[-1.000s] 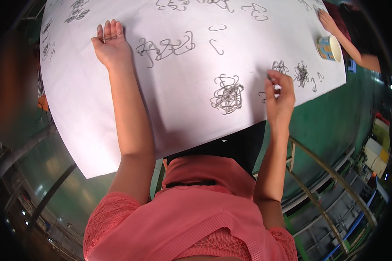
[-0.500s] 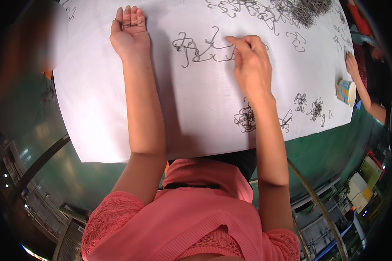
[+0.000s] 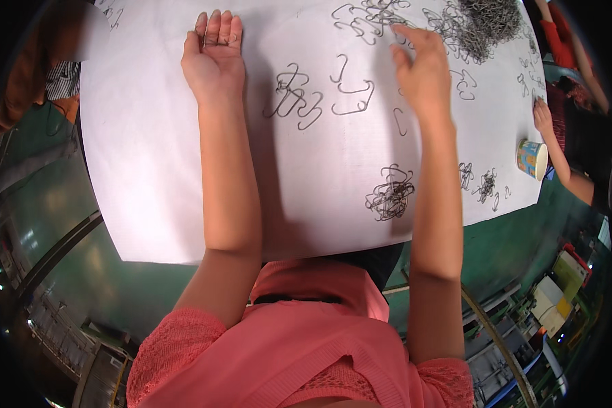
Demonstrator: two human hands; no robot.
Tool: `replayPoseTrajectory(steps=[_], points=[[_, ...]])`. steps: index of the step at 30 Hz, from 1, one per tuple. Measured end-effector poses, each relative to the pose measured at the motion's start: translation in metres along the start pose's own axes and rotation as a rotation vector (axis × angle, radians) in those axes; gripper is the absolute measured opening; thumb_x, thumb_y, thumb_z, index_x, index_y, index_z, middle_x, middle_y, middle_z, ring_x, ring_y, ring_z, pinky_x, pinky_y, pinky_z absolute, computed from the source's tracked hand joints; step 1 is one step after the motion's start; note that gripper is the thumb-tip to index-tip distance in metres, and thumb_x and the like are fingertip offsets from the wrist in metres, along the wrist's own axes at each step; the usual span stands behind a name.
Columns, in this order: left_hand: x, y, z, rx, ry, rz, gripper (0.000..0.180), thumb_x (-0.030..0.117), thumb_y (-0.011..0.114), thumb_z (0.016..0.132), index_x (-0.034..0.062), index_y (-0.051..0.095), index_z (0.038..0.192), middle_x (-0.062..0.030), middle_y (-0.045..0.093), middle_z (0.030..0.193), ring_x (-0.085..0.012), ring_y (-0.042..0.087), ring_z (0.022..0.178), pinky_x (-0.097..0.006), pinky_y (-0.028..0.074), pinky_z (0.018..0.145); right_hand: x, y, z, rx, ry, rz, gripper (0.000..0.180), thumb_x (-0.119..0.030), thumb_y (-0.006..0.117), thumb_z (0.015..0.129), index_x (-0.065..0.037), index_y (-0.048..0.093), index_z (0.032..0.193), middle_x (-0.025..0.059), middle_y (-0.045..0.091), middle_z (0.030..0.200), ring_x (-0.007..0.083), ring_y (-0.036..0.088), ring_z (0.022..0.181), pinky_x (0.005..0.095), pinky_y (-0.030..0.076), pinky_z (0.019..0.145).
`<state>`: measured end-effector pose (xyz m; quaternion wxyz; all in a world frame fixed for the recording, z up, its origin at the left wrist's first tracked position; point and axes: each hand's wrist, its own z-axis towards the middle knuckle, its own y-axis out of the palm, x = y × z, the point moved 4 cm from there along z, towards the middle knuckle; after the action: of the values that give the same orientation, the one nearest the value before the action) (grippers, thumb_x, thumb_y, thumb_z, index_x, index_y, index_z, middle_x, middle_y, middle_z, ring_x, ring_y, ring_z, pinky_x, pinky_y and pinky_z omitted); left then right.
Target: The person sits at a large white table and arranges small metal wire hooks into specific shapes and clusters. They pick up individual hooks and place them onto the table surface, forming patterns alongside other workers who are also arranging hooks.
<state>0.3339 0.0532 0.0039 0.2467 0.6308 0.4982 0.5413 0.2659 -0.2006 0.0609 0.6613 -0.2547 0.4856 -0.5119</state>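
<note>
My left hand (image 3: 214,64) lies palm up over the white sheet, fingers together and slightly curled. A few small dark wire hooks (image 3: 220,44) rest across those fingers. Reaching away from me, my right hand (image 3: 425,78) has its thumb and fingers apart near the lower edge of a scatter of bent wire hooks (image 3: 374,19); nothing shows in its grasp. Between the hands lie several loose hooks: a tangled group (image 3: 291,92) nearer the left hand and an angular cluster (image 3: 353,109) nearer the right. One single hook (image 3: 399,124) sits just left of my right wrist.
A dense heap of hooks (image 3: 491,27) stands at the far right. Smaller tangles lie near the front edge, one heap (image 3: 391,195) left of my right forearm. Near the sheet's right edge is a patterned paper cup (image 3: 529,158), with another person's hand (image 3: 542,119) beyond it.
My right hand has moved farther away and to the right, its pinched fingers now spread. The hooks in the middle lie differently. My left hand stays palm up with hooks on it.
</note>
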Motion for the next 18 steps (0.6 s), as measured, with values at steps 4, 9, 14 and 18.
replayPoseTrajectory(steps=[4,9,14,18], points=[[-0.005,-0.002,0.005,-0.013,-0.009,0.017,0.034,0.020,0.025,0.096,-0.0055,0.046,0.105,-0.0168,0.053,0.098,-0.0269,0.055,0.088,-0.039,0.050,0.082,0.056,0.018,0.049,-0.107,0.142,-0.134,0.028,-0.017,0.063,0.079,-0.010,0.062,0.106,0.0183,0.055,0.109,0.0317,0.053,0.102,0.0366,0.044,0.084],[0.000,-0.007,0.008,0.004,-0.013,-0.011,0.035,0.018,0.024,0.096,-0.0066,0.046,0.105,-0.0169,0.053,0.099,-0.0268,0.055,0.090,-0.040,0.049,0.084,0.024,0.040,0.040,-0.218,-0.014,-0.047,0.023,-0.017,0.065,0.077,-0.010,0.063,0.099,0.0098,0.062,0.100,0.0270,0.057,0.095,0.0364,0.047,0.078],[0.001,-0.006,0.004,0.001,-0.007,-0.012,0.035,0.016,0.025,0.095,-0.0096,0.047,0.105,-0.0173,0.052,0.101,-0.0275,0.053,0.094,-0.041,0.047,0.088,0.019,0.012,0.054,-0.163,0.233,0.464,0.021,-0.012,0.066,0.078,-0.005,0.064,0.098,0.0042,0.065,0.083,0.0123,0.061,0.069,0.0250,0.046,0.063],[-0.004,-0.006,0.006,-0.011,-0.031,0.013,0.035,0.019,0.023,0.096,-0.0056,0.047,0.106,-0.0162,0.053,0.099,-0.0254,0.055,0.089,-0.038,0.050,0.082,0.041,-0.009,0.064,-0.204,0.199,0.469,0.022,-0.013,0.064,0.080,-0.004,0.063,0.100,0.0030,0.066,0.087,0.0088,0.061,0.073,0.0219,0.045,0.061]])
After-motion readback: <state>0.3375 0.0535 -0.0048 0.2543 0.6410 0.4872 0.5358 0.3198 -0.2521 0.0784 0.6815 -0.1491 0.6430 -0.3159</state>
